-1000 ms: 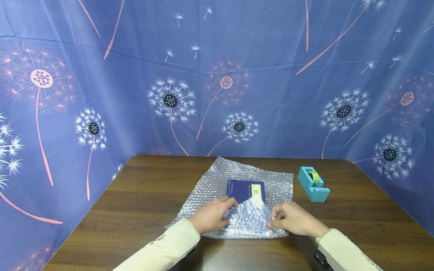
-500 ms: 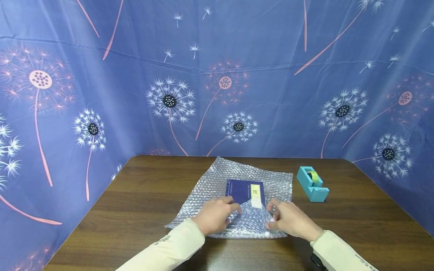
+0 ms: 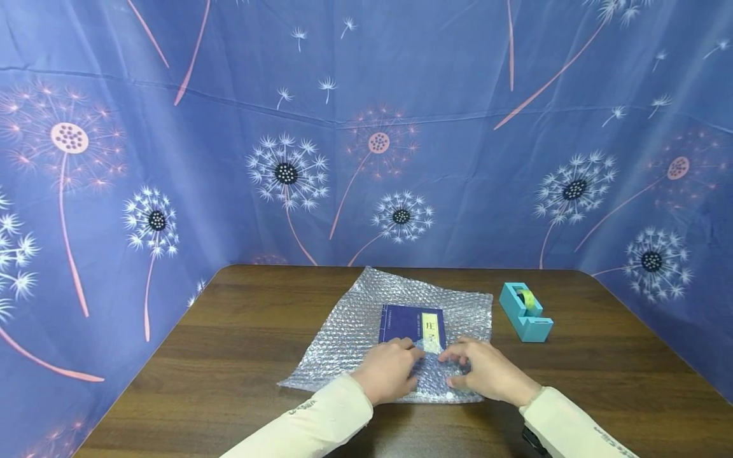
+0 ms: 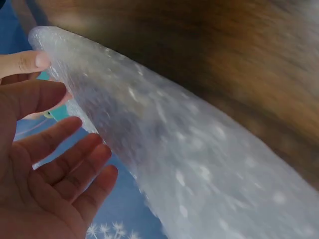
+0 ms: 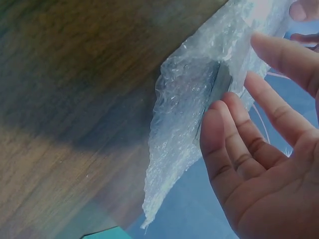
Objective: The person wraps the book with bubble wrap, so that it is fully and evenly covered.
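Note:
A dark blue book (image 3: 401, 321) with a yellow label lies on a silvery bubble wrap sheet (image 3: 338, 337), whose near flap covers the book's lower part. My left hand (image 3: 386, 369) rests on the flap at the book's near side, fingers bent loosely. Close to its right, my right hand (image 3: 487, 369) touches the flap with spread, slightly bent fingers. In the left wrist view the left hand (image 4: 55, 164) is relaxed beside the bubble wrap (image 4: 189, 149). The right wrist view shows the right hand (image 5: 269, 154) against the bubble wrap (image 5: 179, 104), fingers apart.
On the brown wooden table (image 3: 229, 356), a turquoise tape dispenser (image 3: 523, 315) with yellow-green tape stands right of the wrap. Behind the table hangs a blue cloth (image 3: 475, 165) with dandelion patterns.
My left hand has slid right along the flap, toward my right hand. My right hand's fingers have spread from a pinch and reached slightly left, and more of the yellow label shows.

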### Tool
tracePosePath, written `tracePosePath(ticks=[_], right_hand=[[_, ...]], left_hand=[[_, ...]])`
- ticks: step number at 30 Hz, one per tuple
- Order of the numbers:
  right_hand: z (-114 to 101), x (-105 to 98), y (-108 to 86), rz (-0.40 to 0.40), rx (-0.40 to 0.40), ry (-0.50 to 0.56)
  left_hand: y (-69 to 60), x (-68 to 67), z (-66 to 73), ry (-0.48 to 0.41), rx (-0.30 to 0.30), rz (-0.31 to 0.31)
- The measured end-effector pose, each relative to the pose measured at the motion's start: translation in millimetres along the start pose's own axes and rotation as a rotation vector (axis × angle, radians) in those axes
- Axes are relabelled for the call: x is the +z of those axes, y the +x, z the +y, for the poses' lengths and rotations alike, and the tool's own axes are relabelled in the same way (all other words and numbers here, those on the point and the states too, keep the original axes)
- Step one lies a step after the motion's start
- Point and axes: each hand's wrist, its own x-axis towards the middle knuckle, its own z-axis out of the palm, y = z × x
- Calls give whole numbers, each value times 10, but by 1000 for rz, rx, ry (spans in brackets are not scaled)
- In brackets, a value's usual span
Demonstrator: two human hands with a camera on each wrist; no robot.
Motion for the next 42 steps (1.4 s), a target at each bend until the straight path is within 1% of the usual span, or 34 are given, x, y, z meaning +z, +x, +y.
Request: tracePosePath(ticks=[3,5,10,14,16,19,23,26,28,30,36,39,42], right_hand=[[5,-2,12,-11,-3,16],[10,-2,24,-20,-2,32],[15,-11,53,-45,-8,60],[16,-38,68,-75,-5,75],[19,-56,74,-97,10,87],[32,-91,82,-133,32,101],[79,-143,86,-159,30,113],[130,-180,95,-140,26,109],[154,-204,105,-112,39,104],[172,-227,123,-78,65,75],[232,-274,188,10,208,-33],[260,-293,214,40,282,-67],[285,-312,224,69,334,-95]], left_hand=[[32,7,36,-23,-14,-5],[47,15,49,-35,-21,-18],[66,38,66,-35,-41,-28],[83,30,77,-12,-43,-32],[91,17,85,1,-38,-36],[104,6,96,-3,-31,-35],[115,1,121,-13,-37,-36],[124,1,145,-5,-56,-41],[131,3,158,4,-69,-40],[138,11,163,7,-77,-42],[163,24,153,7,-78,-53],[173,26,149,6,-79,-61],[181,20,148,-1,-81,-72]])
